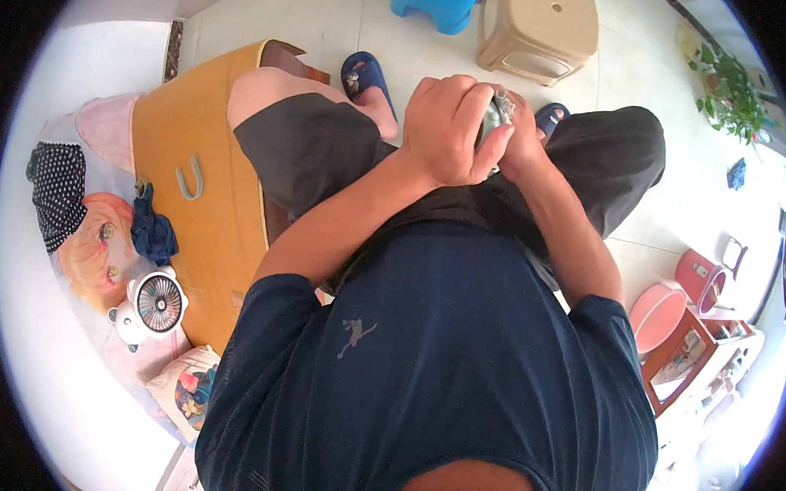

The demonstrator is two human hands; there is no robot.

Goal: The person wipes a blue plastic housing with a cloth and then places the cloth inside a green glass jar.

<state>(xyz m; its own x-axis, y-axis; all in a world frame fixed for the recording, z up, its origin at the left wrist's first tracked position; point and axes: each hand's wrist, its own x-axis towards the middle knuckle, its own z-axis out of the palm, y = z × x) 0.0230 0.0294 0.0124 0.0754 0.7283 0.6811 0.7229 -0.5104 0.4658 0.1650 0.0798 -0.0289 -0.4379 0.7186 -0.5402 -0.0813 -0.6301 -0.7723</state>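
Gripping, with both the left hand (449,126) and the right hand (522,142), a small grey-green object (493,119) with a silvery, frilled edge, above the lap and on the body side of the beige stool (543,26). Mostly covered by the hands, so too hidden to identify for certain. Folding the left fingers over the top and laying the left thumb across the near side; closing the right hand around the opposite side, with fingertips partly out of sight. Probably in the middle of working the object between the palms, perhaps pressing or turning, to judge from the two-handed clasp; likely to call next for a steady hold on one side and a slight loosening on the other. For room, hemmed in sideways, on the body side of the beige stool, by both legs of the dark shorts (314,143). Close to the left of the beige stool, a blue stool (436,5); farther left, a tan-covered bed (216,109) with a long edge beside the left leg. To the right of the beige stool, a broad stretch of pale floor (634,46) toward a leafy plant (729,93).
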